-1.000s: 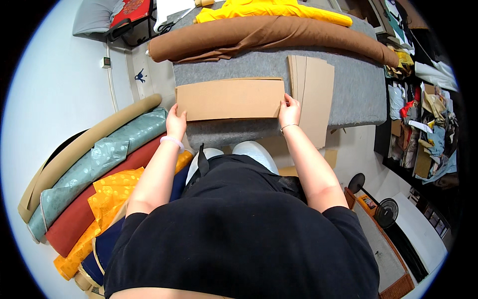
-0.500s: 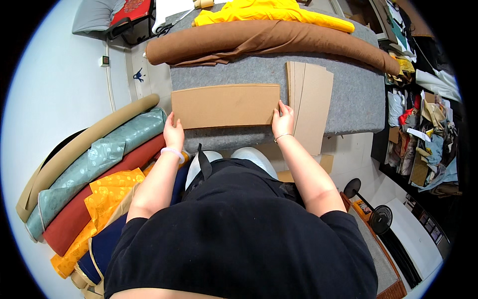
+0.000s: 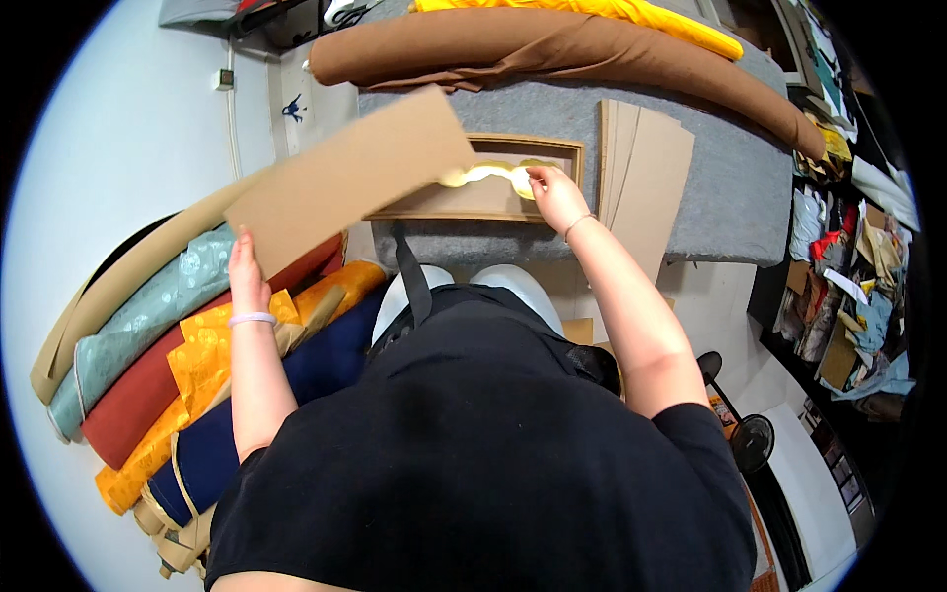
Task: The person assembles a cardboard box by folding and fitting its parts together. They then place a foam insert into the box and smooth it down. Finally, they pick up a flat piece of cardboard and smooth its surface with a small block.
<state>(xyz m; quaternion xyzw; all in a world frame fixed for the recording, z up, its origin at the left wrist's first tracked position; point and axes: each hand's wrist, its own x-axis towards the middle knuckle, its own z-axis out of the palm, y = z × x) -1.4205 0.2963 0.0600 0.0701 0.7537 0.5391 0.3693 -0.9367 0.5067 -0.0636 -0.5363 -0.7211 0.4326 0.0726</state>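
Observation:
My left hand [image 3: 248, 268] grips the lower left end of a flat brown cardboard panel [image 3: 350, 178], which is lifted and tilted up to the right. Beneath the panel's right end, a shallow open cardboard box [image 3: 580, 183] rests on the grey felt-covered table; the panel hides its left part. Over the box, the fingers of my right hand [image 3: 558, 200] pinch a pale yellow, wavy-edged piece [image 3: 496, 172], whose left end reaches the panel's edge. I cannot make out exactly what this piece is.
Several cardboard strips [image 3: 646, 183] lie right of the box. A brown fabric roll [image 3: 552, 49] crosses the table's far side, with yellow fabric [image 3: 592, 10] behind it. More fabric rolls [image 3: 148, 301] lean along the left wall. Crammed shelves [image 3: 853, 286] stand at the right.
The cardboard panel has come off the shallow box and swung up leftward in my left hand. My right hand has let go of it and now holds the pale yellow piece.

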